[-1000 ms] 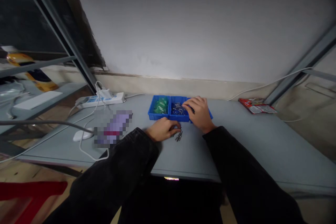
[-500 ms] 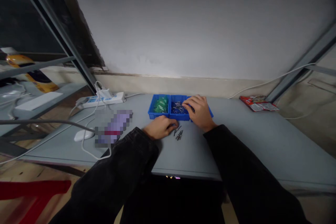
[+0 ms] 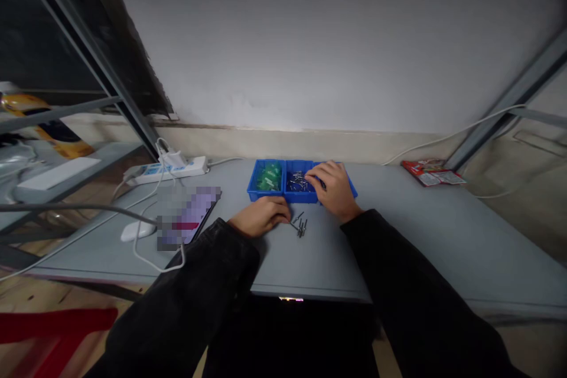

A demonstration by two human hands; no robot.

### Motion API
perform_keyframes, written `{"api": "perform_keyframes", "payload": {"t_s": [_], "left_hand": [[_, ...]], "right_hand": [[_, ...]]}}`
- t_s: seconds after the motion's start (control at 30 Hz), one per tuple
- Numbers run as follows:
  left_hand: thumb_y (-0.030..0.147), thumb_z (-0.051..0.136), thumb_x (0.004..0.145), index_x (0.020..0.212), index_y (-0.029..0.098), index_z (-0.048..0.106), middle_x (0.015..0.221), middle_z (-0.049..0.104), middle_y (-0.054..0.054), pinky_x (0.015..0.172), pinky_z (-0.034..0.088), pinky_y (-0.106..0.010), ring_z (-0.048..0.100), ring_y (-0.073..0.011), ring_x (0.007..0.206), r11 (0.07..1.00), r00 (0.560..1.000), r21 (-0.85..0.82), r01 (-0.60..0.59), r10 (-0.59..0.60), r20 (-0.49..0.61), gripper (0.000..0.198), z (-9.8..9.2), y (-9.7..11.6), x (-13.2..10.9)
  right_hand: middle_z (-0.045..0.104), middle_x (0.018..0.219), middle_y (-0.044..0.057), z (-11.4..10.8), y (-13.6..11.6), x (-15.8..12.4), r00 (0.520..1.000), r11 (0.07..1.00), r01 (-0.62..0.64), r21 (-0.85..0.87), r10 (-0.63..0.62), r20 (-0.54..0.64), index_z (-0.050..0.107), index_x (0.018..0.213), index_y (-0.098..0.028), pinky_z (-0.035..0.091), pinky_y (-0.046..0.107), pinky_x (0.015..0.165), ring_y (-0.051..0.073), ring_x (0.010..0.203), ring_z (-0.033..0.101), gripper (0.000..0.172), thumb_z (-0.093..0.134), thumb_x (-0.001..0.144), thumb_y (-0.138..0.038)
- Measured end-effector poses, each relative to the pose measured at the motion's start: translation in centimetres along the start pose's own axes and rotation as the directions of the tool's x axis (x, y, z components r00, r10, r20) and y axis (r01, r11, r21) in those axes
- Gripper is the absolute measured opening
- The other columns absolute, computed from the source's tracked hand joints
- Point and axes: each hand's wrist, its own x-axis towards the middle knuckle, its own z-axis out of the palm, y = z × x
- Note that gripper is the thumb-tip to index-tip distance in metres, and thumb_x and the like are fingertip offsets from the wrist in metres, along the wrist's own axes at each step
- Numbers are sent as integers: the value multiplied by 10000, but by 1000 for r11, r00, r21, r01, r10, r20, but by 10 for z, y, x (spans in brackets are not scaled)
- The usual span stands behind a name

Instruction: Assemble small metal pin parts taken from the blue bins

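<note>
A row of blue trays [image 3: 283, 196] stands at the back of the grey table [image 3: 420, 248]. The left tray holds green parts [image 3: 269, 178]; the middle one holds several small metal pins [image 3: 297, 181]. My right hand [image 3: 333, 191] rests over the middle and right trays, fingers curled and pinched among the pins. My left hand [image 3: 261, 215] lies on the table in front of the trays, fingers curled, beside a small pile of loose metal pins [image 3: 300, 226]. What either hand grips is too small to make out.
A white power strip [image 3: 170, 169] with cables lies at the back left. A white mouse [image 3: 137, 229] and a blurred flat object [image 3: 186, 215] sit left of my arm. A red packet [image 3: 432, 173] lies at the far right. Metal shelving stands on the left.
My left hand has drawn back slightly to the left, away from the loose pins. The right hand has stayed at the trays.
</note>
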Motion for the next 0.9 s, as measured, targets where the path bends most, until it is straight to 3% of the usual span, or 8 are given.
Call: {"api": "perform_keyframes", "payload": {"t_s": [0.1,0.2,0.4,0.57,0.77,0.83,0.9], "left_hand": [[195,501,1021,955,163,692,966,667,-60,839,493,-285,638,-156,896,1000,998,10,12,-11,-63,204,-2,1,-2],[237,475,1042,995,161,647,951,671,-57,831,496,-294,636,-162,894,998,976,33,55,-47,-213,194,-6,6,-2],[244,480,1042,1040,147,620,975,666,-76,841,508,-313,622,-166,888,980,855,170,105,-2,-519,171,-20,13,10],[249,476,1042,1053,143,637,948,668,-68,834,516,-314,621,-163,872,968,858,235,82,52,-512,193,-27,9,30],[255,520,1020,1157,170,659,1100,689,-87,940,514,-386,609,-196,1022,957,876,288,-22,157,-456,212,-21,5,39],[263,573,993,1096,178,691,1084,698,-86,945,515,-408,598,-211,1039,952,862,298,-66,205,-464,178,-17,4,38],[259,609,970,1026,176,715,1016,707,-86,905,529,-405,607,-211,991,953,819,294,-68,222,-529,146,-13,3,35]], "right_hand": [[715,943,9,1,-4,-1,1000,999,22,33,-23,6,671,891,-205,357,366,853,191,911,574,189,543,1013,-271],[713,921,21,0,-13,-1,998,996,53,76,-56,36,666,904,-202,354,370,829,191,878,563,225,499,1032,-283],[688,860,24,-2,-25,-3,991,987,82,139,-96,92,643,921,-191,355,362,801,185,807,541,243,493,1033,-346],[671,822,30,1,-22,-3,998,995,58,80,-61,28,608,849,-192,352,358,773,180,781,532,258,434,1034,-240],[530,643,-5,-3,-23,0,998,998,54,40,-53,-30,501,686,-203,323,348,700,150,648,468,280,473,964,-214],[551,663,0,-3,-25,0,997,996,80,38,-79,-21,500,689,-203,331,352,712,149,661,481,260,481,949,-201],[589,706,11,-2,-28,-1,995,994,102,46,-102,-1,529,726,-201,346,357,734,155,694,505,240,476,960,-205]]}}
